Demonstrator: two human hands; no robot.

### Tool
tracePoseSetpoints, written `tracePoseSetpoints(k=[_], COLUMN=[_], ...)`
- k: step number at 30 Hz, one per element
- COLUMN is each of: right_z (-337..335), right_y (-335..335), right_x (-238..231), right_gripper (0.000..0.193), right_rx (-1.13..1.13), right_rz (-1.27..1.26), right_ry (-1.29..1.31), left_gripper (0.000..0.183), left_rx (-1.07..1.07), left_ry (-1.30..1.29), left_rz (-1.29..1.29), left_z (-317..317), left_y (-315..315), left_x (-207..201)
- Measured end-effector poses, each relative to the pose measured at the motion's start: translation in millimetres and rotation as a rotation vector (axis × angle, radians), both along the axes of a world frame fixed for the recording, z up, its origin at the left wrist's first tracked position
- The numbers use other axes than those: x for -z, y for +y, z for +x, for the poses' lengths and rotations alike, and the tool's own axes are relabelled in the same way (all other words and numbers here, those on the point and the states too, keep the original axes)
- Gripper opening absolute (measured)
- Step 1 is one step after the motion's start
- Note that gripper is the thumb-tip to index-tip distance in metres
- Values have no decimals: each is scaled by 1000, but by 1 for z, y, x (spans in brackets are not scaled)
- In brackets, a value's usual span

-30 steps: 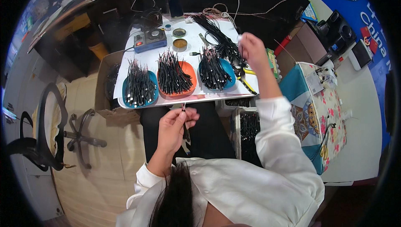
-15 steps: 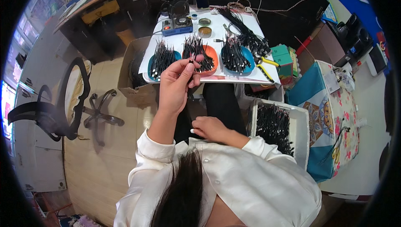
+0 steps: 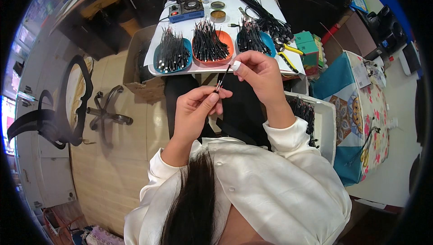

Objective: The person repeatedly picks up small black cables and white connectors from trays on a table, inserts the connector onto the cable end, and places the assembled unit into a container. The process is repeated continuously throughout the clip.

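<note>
My left hand (image 3: 198, 108) is above my lap, its thumb and fingers pinched on thin bare-ended wires. From that pinch a short black cable (image 3: 226, 74) slants up to my right hand (image 3: 262, 74), whose thumb and forefinger grip its upper end. White wrapping (image 3: 236, 65) covers one of my right fingertips. Just beyond my hands, at the table's near edge, short black cables (image 3: 173, 55) fill a teal tray (image 3: 188, 60). More bundles stand in an orange tray (image 3: 230, 46) and a second blue tray (image 3: 270, 43).
Farther back on the white table (image 3: 158, 42) stand a blue heating unit (image 3: 186, 11) and two round tins (image 3: 218, 16). Yellow-handled pliers (image 3: 288, 60) lie at its right edge. A white foam box (image 3: 325, 118) of cables is at my right, a swivel chair (image 3: 81, 105) at my left.
My right hand has risen from my lap and taken the cable's upper end. My left hand has moved down, off the orange tray's line, nearer to me.
</note>
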State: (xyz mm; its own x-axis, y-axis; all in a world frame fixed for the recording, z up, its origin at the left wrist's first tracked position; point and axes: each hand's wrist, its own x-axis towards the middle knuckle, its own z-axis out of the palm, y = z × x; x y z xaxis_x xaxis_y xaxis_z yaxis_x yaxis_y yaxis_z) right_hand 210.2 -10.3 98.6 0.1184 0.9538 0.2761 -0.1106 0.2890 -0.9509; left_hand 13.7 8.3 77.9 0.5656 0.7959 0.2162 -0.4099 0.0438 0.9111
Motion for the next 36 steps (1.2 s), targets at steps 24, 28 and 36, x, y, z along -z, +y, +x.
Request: tracePoseSetpoints(k=[24, 28, 36], right_z=[-32, -39, -39], right_y=[3, 13, 13], right_x=[-24, -29, -4], right_gripper=[12, 10, 10], right_rx=[155, 144, -30], right_rz=[312, 436, 251], right_ry=[-264, -380, -64], left_gripper=[19, 20, 19], left_rx=[-262, -257, -249], left_ry=[-85, -69, -87], left_rz=[94, 105, 38], left_z=[1, -7, 0], left_y=[18, 18, 9], left_x=[-31, -39, -17])
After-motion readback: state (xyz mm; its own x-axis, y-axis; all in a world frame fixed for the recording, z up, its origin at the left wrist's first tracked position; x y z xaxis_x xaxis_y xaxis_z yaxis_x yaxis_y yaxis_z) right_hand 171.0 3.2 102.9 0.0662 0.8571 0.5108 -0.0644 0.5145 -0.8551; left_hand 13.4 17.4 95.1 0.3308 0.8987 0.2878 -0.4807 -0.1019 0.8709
